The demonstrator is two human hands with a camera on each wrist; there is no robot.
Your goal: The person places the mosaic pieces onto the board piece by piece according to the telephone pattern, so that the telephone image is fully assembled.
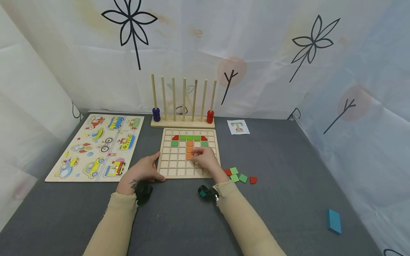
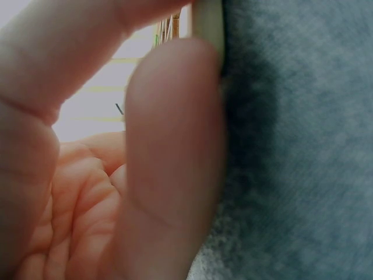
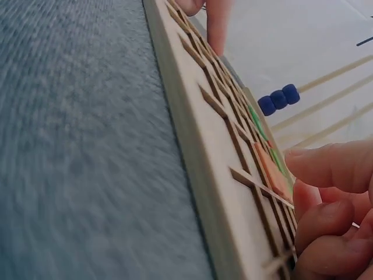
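A wooden grid board (image 1: pixel 173 164) lies on the grey table. Red rounded tiles and several green tiles (image 1: pixel 190 137) form a row near its far edge, with an orange column below. The right hand (image 1: pixel 206 159) is over the board, thumb and finger pinched at the lowest orange tile (image 1: pixel 189 156) and partly covering it. In the right wrist view, its other fingers are curled. The left hand (image 1: pixel 144 169) rests at the near left corner, one finger touching the left edge and the thumb by the front edge. The left wrist view shows its thumb (image 2: pixel 172 134) close up.
Loose green and red tiles (image 1: pixel 243 178) lie right of the board. Behind it stands a peg rack (image 1: pixel 182 123) with blue and red beads. A picture puzzle (image 1: pixel 80 124) is at left, a pattern card (image 1: pixel 243 130) at back right, and a blue block (image 1: pixel 334 221) at far right.
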